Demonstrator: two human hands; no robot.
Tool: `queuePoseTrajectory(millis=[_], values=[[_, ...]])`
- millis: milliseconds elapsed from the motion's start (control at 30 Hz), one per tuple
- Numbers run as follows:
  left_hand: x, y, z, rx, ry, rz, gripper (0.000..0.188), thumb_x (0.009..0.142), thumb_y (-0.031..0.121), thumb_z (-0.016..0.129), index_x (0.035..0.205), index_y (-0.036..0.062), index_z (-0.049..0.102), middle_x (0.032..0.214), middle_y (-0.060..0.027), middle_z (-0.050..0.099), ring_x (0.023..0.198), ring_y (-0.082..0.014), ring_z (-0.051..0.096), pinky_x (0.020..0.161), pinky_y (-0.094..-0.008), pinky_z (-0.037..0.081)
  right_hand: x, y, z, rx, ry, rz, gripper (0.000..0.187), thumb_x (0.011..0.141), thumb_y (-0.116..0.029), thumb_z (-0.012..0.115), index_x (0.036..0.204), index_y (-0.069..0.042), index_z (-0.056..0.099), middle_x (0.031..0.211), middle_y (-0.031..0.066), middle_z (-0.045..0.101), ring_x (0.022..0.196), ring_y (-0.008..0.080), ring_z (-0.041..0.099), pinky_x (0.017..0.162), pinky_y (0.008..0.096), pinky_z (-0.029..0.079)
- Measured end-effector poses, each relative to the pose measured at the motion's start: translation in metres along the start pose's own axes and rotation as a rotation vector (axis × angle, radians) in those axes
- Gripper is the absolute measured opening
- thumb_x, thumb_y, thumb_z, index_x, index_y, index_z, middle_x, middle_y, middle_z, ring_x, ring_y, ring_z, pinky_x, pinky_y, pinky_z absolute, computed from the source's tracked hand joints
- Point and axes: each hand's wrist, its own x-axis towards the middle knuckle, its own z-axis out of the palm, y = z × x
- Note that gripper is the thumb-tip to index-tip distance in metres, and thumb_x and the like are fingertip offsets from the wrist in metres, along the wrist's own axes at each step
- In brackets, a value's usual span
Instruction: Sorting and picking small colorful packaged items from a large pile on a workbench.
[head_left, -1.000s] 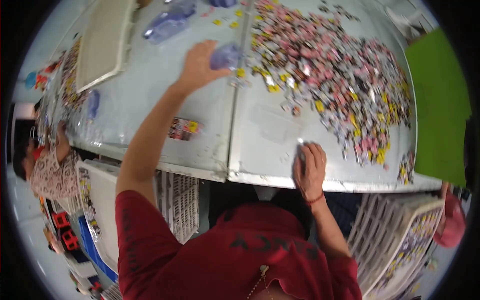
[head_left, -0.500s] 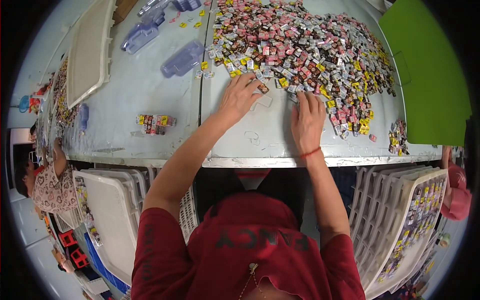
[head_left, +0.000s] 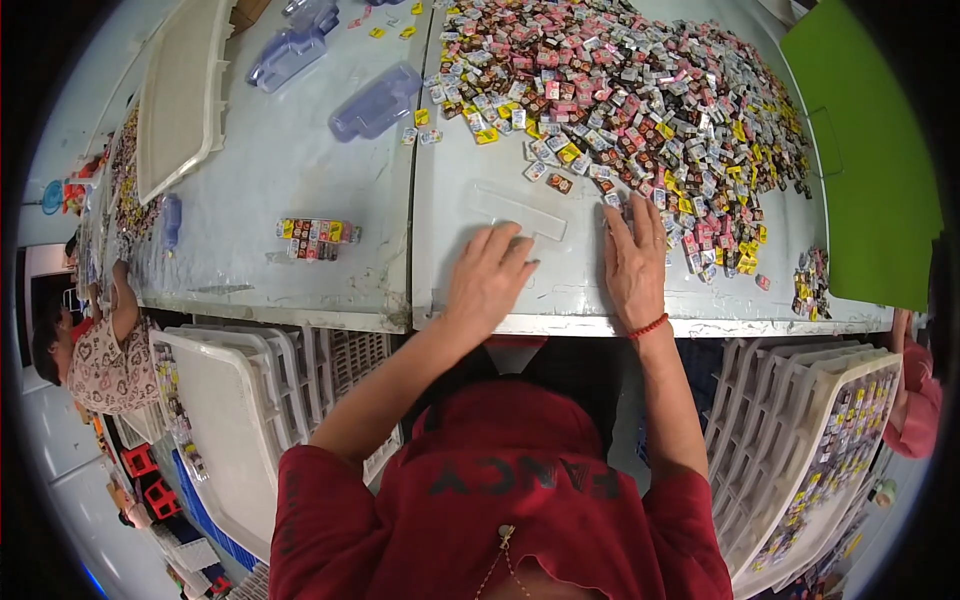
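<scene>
A shallow clear plastic tray (head_left: 540,222) lies flat on the table, with nothing visible in it. Just on its near side is my left hand (head_left: 488,278), open, fingers spread and bent toward the tray's edge. Right of the tray rests my right hand (head_left: 637,262), fingers stretched out and apart, with nothing visibly gripped. Its fingertips reach the near edge of a wide pile of small pink, brown, white and yellow box-shaped pieces (head_left: 600,80). A loose brown piece (head_left: 559,183) sits beyond the tray.
Left of the table seam stands a neat block of the small pieces (head_left: 318,238). Blue-tinted plastic shells (head_left: 375,103) lie farther back. A green board (head_left: 870,160) borders the right side. Stacked white trays (head_left: 770,440) stand below the table edge, and a person (head_left: 100,360) is at far left.
My left hand has drawn back from the pile toward the near table edge, uncovering the clear tray. My right hand has shifted slightly right and nearer. The view has moved a little.
</scene>
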Motion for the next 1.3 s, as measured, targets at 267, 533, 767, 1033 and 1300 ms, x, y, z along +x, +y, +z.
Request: queuePoseTrajectory(millis=[267,533,767,1033,1300], values=[[0.058,-0.025,-0.014,-0.051,-0.017,-0.081,0.023,0.079,0.017,0.069,0.097,0.0040,0.062,0.103,-0.0125,0.059,0.089,-0.0317,0.060,0.070,-0.0430,0.052,0.042,-0.022,0.003,0.068,0.041,-0.089,0.025,0.079,-0.005,0.065,0.104,-0.005,0.065,0.103,0.0114,0.063,0.097,0.0308,0.056,0.084,0.0417,0.043],[0.056,-0.019,-0.006,-0.043,-0.259,-0.248,0.015,0.083,0.015,0.066,0.085,0.0007,0.061,0.087,-0.0184,0.060,0.077,-0.0386,0.063,0.065,-0.0487,0.050,0.054,-0.025,0.032,-0.003,-0.028,-0.098,0.023,0.081,-0.013,0.066,0.103,-0.006,0.065,0.099,0.0098,0.064,0.092,0.0278,0.056,0.083,0.0395,0.041],[0.084,-0.024,-0.009,-0.078,-0.314,-0.367,0.016,0.080,0.011,0.067,0.093,0.0035,0.063,0.093,-0.0142,0.062,0.083,-0.0358,0.061,0.070,-0.0438,0.049,0.050,-0.012,0.025,-0.069,-0.033,-0.102,0.025,0.085,-0.012,0.062,0.110,-0.008,0.064,0.094,0.0087,0.062,0.088,0.0271,0.056,0.082,0.0389,0.041],[0.105,-0.061,0.017,-0.230,-0.200,0.129,0.020,0.077,0.002,0.064,0.097,0.0022,0.062,0.100,-0.0119,0.059,0.091,-0.0321,0.059,0.078,-0.0401,0.049,0.047,-0.009,0.016,-0.137,-0.096,-0.171,0.027,0.085,-0.012,0.061,0.111,-0.009,0.064,0.089,0.0080,0.058,0.087,0.0260,0.054,0.082,0.0390,0.039],[0.086,-0.062,0.023,-0.204,0.006,0.148,0.014,0.080,0.003,0.064,0.093,-0.0002,0.062,0.102,-0.0136,0.059,0.090,-0.0347,0.059,0.080,-0.0411,0.049,0.046,-0.004,0.016,-0.090,-0.182,-0.200,0.028,0.080,-0.012,0.066,0.107,-0.006,0.062,0.094,0.0090,0.059,0.093,0.0271,0.056,0.088,0.0417,0.039]])
